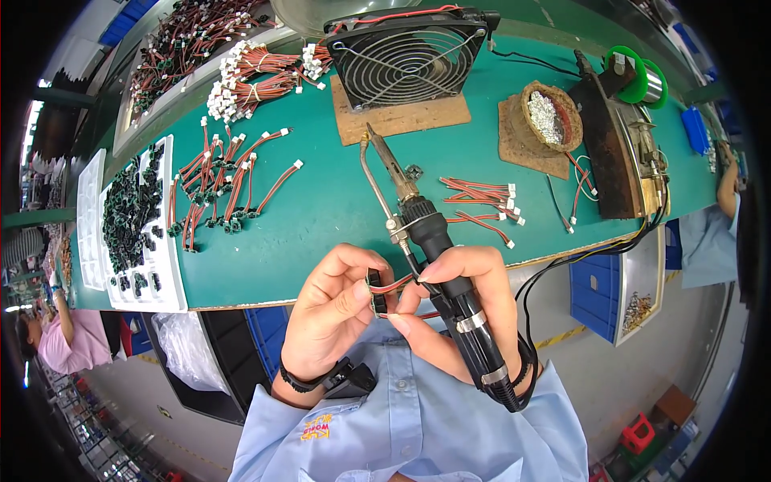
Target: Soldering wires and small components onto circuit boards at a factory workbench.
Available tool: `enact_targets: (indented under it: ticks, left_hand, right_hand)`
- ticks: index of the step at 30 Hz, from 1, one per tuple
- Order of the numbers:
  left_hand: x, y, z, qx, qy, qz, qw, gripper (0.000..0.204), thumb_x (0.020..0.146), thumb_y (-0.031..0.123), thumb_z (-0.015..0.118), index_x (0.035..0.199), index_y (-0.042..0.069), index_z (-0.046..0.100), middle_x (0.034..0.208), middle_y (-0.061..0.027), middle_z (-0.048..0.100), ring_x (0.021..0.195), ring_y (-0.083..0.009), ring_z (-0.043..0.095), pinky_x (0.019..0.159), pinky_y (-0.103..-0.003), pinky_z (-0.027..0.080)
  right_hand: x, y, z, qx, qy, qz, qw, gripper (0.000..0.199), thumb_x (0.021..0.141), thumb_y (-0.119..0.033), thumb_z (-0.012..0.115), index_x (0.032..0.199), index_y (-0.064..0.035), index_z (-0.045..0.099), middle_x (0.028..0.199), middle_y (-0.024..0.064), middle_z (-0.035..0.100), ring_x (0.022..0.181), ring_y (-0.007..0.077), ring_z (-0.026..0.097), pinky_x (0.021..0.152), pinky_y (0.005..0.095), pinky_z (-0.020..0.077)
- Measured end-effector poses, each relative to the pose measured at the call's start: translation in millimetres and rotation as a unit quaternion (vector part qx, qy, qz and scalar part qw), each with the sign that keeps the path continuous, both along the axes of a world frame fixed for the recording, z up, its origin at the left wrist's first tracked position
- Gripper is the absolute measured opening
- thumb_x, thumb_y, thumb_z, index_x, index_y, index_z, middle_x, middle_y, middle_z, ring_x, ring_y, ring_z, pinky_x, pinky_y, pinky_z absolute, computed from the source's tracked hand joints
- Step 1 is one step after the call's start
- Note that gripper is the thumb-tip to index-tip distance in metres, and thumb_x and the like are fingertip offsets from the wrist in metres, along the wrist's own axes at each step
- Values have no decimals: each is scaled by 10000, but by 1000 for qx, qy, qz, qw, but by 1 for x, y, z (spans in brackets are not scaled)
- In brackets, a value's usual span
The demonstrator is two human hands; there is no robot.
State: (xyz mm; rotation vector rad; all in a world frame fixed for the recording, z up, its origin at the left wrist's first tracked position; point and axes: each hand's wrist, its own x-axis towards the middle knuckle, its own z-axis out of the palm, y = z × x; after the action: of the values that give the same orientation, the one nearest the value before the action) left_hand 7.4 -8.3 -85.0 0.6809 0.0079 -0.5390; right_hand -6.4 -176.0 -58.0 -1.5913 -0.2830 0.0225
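Note:
My left hand point(328, 304) pinches a small dark component with a green board point(376, 292) between thumb and fingers. My right hand point(491, 291) is wrapped round a black soldering iron point(434, 233), its tip pointing away over the table. Alongside the iron runs a thin metal solder feed tube point(376, 181). Red and dark wires point(393, 285) stretch from the component to my right thumb and fingertips, which close on them as well. Whether the wires are joined to the board cannot be made out. Both hands are held just off the near table edge.
A fan point(405, 68) stands on a wooden board at the back. White trays point(170, 225) of dark components and finished-looking wire bundles point(217, 181) lie left. Loose wires point(482, 193), a round bowl point(528, 112) of metal bits and a green solder spool point(642, 80) are right.

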Motion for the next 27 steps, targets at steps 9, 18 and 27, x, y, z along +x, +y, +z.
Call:
enact_targets:
  ticks: [9,18,27]
  left_hand:
    - [-2,1,0,13,-13,15,1000,228,888,142,549,1068,20,482,964,-85,547,862,-153,522,750,-283,420]
    - [-1,0,4,31,-41,20,998,230,889,141,544,1072,16,482,979,-93,546,863,-161,522,748,-286,421]
    - [2,-3,7,11,-9,13,1000,222,873,119,562,1053,9,495,974,-81,549,844,-144,523,737,-275,419]
  right_hand:
    - [0,1,-1,21,13,-1,1000,463,734,73,655,1066,-50,357,854,99,549,762,133,607,657,268,505]
    - [1,0,-3,40,10,8,999,456,745,87,637,1076,-40,350,898,108,507,744,139,596,631,266,481]
    - [0,-1,-3,47,13,-1,999,464,745,98,631,1079,-46,343,903,118,513,743,139,598,615,256,468]
